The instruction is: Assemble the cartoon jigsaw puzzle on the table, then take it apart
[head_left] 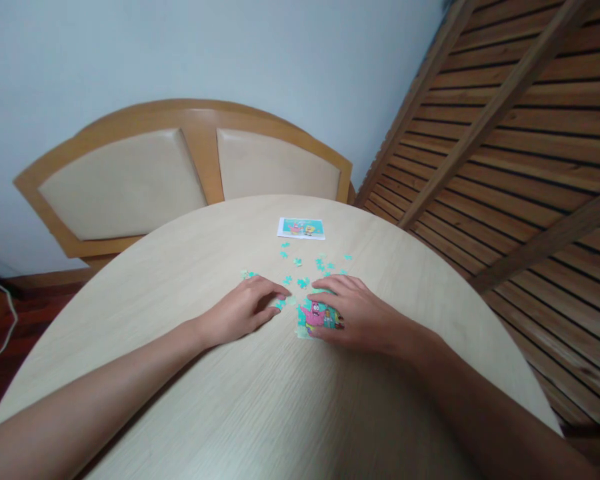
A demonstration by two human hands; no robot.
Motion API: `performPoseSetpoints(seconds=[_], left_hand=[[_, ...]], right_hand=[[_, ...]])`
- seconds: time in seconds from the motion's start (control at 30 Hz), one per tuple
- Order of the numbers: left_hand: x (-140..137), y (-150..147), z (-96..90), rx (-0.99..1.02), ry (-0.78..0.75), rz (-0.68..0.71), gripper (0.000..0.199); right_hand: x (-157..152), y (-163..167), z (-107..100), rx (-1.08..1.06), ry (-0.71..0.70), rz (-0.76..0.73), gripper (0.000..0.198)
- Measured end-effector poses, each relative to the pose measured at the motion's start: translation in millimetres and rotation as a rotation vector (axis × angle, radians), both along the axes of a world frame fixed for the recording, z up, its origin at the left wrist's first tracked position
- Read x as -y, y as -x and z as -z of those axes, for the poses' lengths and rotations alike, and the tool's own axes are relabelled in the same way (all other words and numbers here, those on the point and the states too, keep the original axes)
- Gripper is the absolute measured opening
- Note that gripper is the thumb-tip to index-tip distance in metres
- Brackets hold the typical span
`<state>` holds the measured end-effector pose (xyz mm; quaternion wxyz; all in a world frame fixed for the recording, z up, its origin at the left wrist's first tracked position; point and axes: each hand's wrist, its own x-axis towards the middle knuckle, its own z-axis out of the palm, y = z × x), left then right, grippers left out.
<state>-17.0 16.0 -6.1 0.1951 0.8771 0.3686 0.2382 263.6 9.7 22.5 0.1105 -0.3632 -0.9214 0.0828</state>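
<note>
A partly joined jigsaw puzzle (315, 317) with a pink cartoon figure on a turquoise ground lies on the round table. My right hand (357, 312) rests over its right side, fingers spread and hiding part of the picture. To the left of the puzzle, my left hand (247, 305) lies on the tabletop with thumb and forefinger apart. A loose turquoise puzzle piece (281, 305) shows by its fingertips; whether they touch it I cannot tell. Other loose pieces (303, 283) lie just beyond both hands.
A printed reference picture (301, 229) lies flat toward the table's far edge. The pale wooden table (190, 413) has a curved rim. Behind it stands a wide chair back (207, 160) with cream panels, and a slatted wooden screen (525, 167) leans on the right.
</note>
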Motion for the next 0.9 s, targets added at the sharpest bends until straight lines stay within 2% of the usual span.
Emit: performPoseSetpoints(seconds=[0.17,0.27,0.53,0.67,0.9], left_hand=[[2.4,1.4,0.3,0.044,0.112,-0.018,0.025],[3.8,2.1,-0.9,0.07,0.165,-0.011,0.024],[11.6,-4.1,-9.6,0.151,0.294,0.078,0.025],[16.7,-8.7,-12.4,0.165,0.342,0.061,0.022],[27.6,-23.3,-8.2,0.431,0.469,-0.027,0.033]], right_hand=[[1.7,-5.2,-10.7,0.03,0.084,-0.02,0.064],[2.7,-4.0,-10.6,0.042,0.097,-0.032,0.063],[8.7,8.1,-4.0,-0.007,0.064,-0.096,0.059],[11.9,17.0,-0.7,-0.037,0.052,-0.109,0.058],[15.2,34.7,12.4,-0.3,0.029,-0.045,0.019]])
